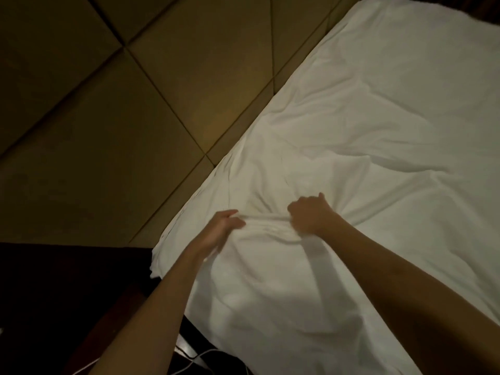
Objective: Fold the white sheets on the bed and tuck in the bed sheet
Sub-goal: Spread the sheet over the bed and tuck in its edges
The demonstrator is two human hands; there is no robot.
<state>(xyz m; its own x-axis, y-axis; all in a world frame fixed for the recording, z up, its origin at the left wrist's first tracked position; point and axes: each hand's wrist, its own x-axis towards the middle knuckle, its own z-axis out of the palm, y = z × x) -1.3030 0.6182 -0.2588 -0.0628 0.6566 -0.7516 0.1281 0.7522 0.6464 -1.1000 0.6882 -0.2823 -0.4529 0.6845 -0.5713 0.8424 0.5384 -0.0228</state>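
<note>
Now, left hand [223, 226]: you pinch the white sheet [365, 136].
Right hand [308, 215]: you grip the same bunched fold.
Tip: pull evenly.

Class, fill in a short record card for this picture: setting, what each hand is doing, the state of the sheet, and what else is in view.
setting: bed beside a tiled floor, dim light
sheet: white, wrinkled, spread over the bed, bunched into a ridge between the hands
left hand: grips the bunched sheet near the bed's edge
right hand: fingers curled, grips the same ridge
sheet edge: hangs loose at the near corner, not tucked
also in view: white cable on dark furniture at the bottom
</note>
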